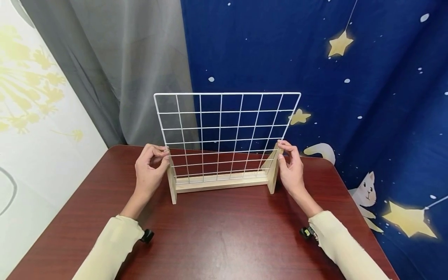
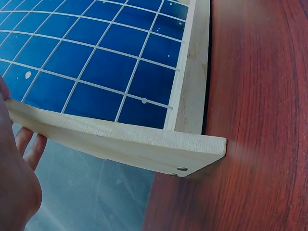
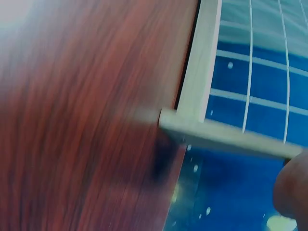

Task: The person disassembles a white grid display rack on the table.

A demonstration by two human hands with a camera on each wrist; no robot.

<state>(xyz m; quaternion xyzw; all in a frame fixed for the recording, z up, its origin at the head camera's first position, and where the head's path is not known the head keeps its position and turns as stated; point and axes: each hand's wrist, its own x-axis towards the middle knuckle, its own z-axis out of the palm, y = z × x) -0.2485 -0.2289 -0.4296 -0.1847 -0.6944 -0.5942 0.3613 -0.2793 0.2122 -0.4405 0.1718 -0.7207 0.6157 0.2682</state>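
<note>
In the head view, a white wire grid panel (image 1: pixel 220 112) stands in a wooden stand (image 1: pixel 224 186) at the middle of the frame, its lower edge at the stand's base bar. The left hand (image 1: pixel 148 169), left of centre, pinches the upper end of the left side piece (image 1: pixel 172 188); the right hand (image 1: pixel 292 171), right of centre, pinches the upper end of the right side piece (image 1: pixel 273 177). Whether the fingertips also touch the wire is hard to tell. The stand rests on a reddish-brown table (image 1: pixel 224 233). A grey curtain (image 1: pixel 150 58) fills the upper left, a blue star-patterned curtain (image 1: pixel 262 46) the upper right.

In the left wrist view, the left hand grips the side piece at the left edge, fingers beneath it; screw heads (image 2: pixel 182 169) show below centre.

In the right wrist view, the stand's corner is near the centre, and part of the right hand, blurred, meets the side piece at the lower right edge.
</note>
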